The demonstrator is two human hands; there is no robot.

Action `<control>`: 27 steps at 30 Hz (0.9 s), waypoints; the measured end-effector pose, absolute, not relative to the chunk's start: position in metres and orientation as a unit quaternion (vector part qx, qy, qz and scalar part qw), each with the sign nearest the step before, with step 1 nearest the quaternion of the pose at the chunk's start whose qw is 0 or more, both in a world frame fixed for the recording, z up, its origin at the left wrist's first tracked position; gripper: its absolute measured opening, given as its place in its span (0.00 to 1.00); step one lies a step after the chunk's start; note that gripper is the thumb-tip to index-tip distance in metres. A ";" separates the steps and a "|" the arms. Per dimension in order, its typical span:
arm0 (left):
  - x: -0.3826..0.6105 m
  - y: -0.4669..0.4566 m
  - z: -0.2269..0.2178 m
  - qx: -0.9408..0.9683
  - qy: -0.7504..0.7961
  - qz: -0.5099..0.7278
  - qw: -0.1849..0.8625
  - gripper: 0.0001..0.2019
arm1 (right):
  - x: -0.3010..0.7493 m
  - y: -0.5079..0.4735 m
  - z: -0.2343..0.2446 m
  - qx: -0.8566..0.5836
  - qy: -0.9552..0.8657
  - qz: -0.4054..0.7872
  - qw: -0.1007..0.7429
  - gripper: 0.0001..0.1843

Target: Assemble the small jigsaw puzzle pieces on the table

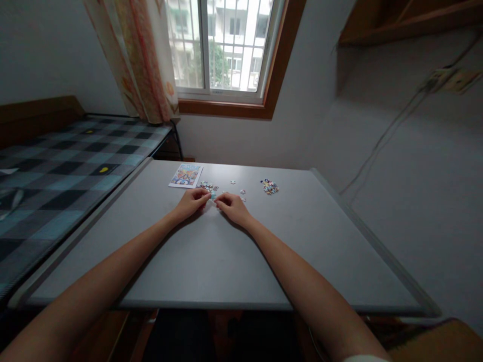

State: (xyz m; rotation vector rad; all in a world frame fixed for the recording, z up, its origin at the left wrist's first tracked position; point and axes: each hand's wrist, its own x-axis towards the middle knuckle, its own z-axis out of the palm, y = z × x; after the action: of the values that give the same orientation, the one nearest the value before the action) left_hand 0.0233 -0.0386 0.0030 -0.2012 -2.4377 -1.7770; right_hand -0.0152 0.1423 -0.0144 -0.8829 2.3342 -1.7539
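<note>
Pinched together at the fingertips, the left hand and right hand almost meet at a small light-blue puzzle piece held between them, just nearer the body than a loose piece pile on the pale table, both forearms reaching forward and inward.

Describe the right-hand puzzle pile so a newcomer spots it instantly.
Find the pale table below the window, then look toward its far edge, beyond and to the right of the right hand. There sits a small heap of mixed-colour pieces, the puzzle pile. Unlike the other pile, it lies well away from the picture sheet.
</note>
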 end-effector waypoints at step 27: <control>0.020 -0.041 -0.002 -0.069 -0.798 -0.596 0.062 0.17 | -0.015 0.142 -0.013 -0.292 0.772 -0.563 0.042 0.06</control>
State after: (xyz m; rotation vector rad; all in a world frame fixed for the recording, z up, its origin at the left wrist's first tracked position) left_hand 0.0198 -0.0412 -0.0019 -0.2090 -2.4111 -1.8021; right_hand -0.0148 0.1420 -0.0135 -0.8949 2.3613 -1.7237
